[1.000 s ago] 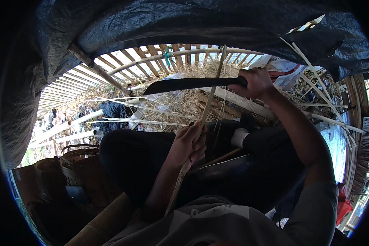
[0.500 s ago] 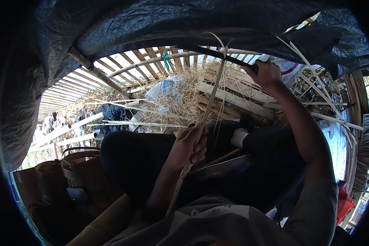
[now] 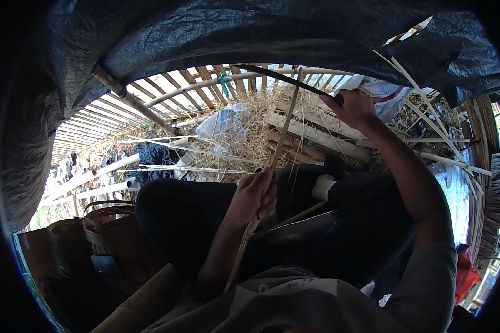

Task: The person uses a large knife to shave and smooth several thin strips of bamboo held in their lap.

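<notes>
My left hand (image 3: 254, 198) is closed around a long, narrow bamboo strip (image 3: 286, 130). The strip slants from beside my left forearm up to the far side, its lower end close to my shirt. In my right hand (image 3: 354, 108), at the far right, is the handle of a long dark-bladed knife (image 3: 278, 76). The blade points left and crosses the strip just below its far tip. Whether the edge touches the strip there I cannot tell.
Shavings (image 3: 244, 127) and split bamboo pieces (image 3: 322, 133) cover the ground beyond my legs. A slatted bamboo fence (image 3: 191, 86) stands behind, under a dark tarp (image 3: 205, 33). Woven baskets (image 3: 103, 227) sit at left beside a thick bamboo pole (image 3: 141, 297). Long strips (image 3: 428, 114) lean at right.
My right hand and the knife have shifted slightly left and toward me. The thin curled slivers at the strip's far end no longer show. My left hand stays nearly still.
</notes>
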A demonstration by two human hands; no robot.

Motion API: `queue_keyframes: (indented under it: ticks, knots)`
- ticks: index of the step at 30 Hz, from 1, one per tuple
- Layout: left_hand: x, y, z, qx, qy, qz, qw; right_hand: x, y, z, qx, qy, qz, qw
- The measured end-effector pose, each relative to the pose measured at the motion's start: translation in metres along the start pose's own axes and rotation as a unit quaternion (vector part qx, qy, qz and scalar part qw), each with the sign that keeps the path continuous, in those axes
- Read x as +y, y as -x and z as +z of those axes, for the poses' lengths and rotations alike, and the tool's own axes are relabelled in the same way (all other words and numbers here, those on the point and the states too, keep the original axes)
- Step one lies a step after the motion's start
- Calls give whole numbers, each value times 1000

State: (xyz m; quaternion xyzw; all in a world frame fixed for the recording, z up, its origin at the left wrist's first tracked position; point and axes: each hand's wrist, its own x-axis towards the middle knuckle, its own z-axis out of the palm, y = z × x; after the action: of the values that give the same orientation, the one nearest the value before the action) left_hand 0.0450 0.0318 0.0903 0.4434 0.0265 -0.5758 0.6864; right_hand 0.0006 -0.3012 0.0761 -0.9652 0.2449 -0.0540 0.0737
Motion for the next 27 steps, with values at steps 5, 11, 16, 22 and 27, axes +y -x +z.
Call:
queue_keyframes:
  ticks: [5,11,16,22,27]
  knots:
    - [0,-3,-8,21,-96,34,995,-42,26,9,-56,-46,-132,989]
    - [-2,-1,-3,-1,-122,43,992,-4,-1,6,-38,-17,-67,997]
    - [1,0,0,12,-118,41,992,-36,26,7,-43,-64,-120,990]
    - [-2,-6,-7,29,-175,43,983,-41,19,4,-71,-52,-199,976]
    - [4,-1,-9,36,-141,50,988,-56,26,3,-16,-40,-171,984]
